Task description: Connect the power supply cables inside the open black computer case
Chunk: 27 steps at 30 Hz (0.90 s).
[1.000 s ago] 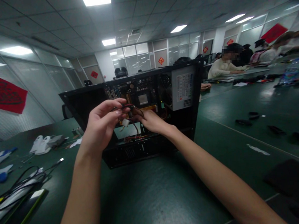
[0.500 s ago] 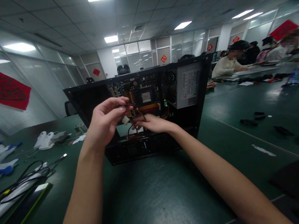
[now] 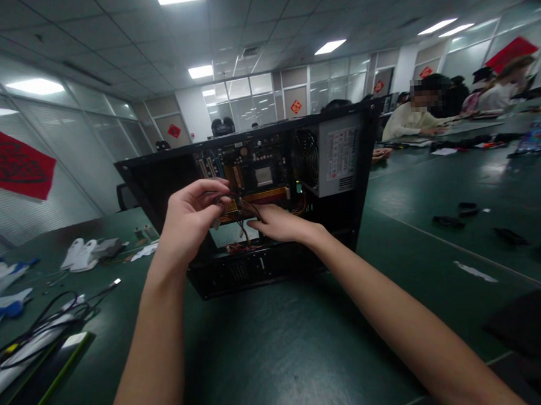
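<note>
An open black computer case [image 3: 301,261] stands on the table in front of me, its inside facing me. Within it I see a motherboard [image 3: 247,167] with a bare square chip, and a silver power supply [image 3: 339,156] at upper right. My left hand [image 3: 190,216] pinches a few thin dark power cables [image 3: 246,231] in front of the board. Just right of it, my right hand [image 3: 283,223] has its fingers closed around the same bundle, fingertips partly hidden. The cables run down to the case's lower edge. Any connector is mostly covered by the left fingers.
The green table [image 3: 269,347] spreads all round. At left lie cords, a white power strip [image 3: 31,354], a green-edged black panel [image 3: 48,383] and white plastic bits [image 3: 80,253]. Small black parts [image 3: 448,221] are scattered at right. Several people sit farther back at right.
My left fingers have closed in around the cables, and the white connector that hung below them is now mostly hidden. The cable loop by my right hand has drawn in. The case has stayed put.
</note>
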Each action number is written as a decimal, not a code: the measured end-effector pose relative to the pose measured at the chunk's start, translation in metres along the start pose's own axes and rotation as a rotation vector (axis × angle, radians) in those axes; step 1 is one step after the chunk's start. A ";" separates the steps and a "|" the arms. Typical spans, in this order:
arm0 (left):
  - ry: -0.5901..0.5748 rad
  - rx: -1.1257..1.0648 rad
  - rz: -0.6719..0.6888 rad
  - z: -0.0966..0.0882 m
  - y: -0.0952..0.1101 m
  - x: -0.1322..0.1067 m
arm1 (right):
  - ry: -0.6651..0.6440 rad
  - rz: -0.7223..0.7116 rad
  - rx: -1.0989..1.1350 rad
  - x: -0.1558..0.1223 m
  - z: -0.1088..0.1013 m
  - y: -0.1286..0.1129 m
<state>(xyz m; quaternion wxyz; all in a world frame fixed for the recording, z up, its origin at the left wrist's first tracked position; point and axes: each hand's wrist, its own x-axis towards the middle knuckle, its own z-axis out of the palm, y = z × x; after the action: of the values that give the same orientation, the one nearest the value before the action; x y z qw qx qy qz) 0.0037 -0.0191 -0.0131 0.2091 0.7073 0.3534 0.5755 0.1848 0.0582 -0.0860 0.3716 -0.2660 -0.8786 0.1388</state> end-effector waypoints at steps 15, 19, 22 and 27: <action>-0.331 0.686 0.065 0.017 -0.053 0.002 | -0.150 0.165 -0.335 -0.003 -0.012 0.014; -0.543 0.629 0.053 0.043 -0.078 -0.009 | -0.245 0.352 -0.444 -0.007 -0.010 0.022; -0.671 0.611 -0.102 0.048 -0.091 -0.013 | -0.362 0.501 -0.501 -0.009 -0.015 0.024; -0.774 0.597 -0.138 0.048 -0.097 -0.012 | -0.511 0.661 -0.581 -0.005 -0.004 0.034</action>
<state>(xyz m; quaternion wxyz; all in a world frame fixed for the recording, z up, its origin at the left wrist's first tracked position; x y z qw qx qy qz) 0.0235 0.0415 -0.1015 0.1510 0.8731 0.4453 0.1287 0.2033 0.0831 -0.1008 -0.0085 -0.5798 -0.8126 0.0595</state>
